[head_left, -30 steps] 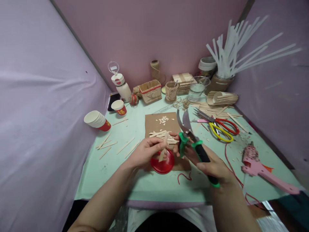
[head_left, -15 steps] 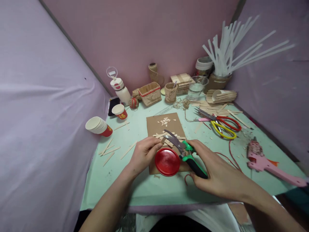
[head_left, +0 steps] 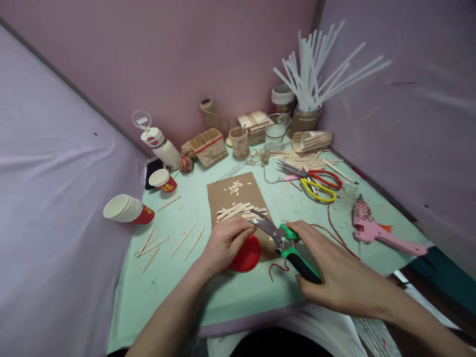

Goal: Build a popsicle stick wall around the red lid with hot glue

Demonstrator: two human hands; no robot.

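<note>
My right hand [head_left: 327, 267] is wrapped round the green and black handles of pruning shears [head_left: 305, 266], whose blades are apart and point left. The fingers of my left hand [head_left: 226, 243] are pinched together close to the blade tips; what they hold is too hidden to make out. Just below the blades lies a round red lid [head_left: 247, 255], partly covered by my left hand. Under it is a brown cardboard sheet [head_left: 219, 193] bearing a pile of wooden stick pieces [head_left: 241, 210] and small wooden chips [head_left: 235, 187].
On the left stand stacked paper cups [head_left: 122, 208] and loose sticks [head_left: 150, 245]. Scissors [head_left: 318, 190] and a pink glue gun [head_left: 394, 238] lie at right. Behind are a white bottle [head_left: 163, 148], a small basket [head_left: 210, 148] and a glass of water [head_left: 275, 136].
The view has swung to the right, so the table things appear further left. The wooden piece that showed at my left fingertips is now hidden, and my left hand covers more of the lid.
</note>
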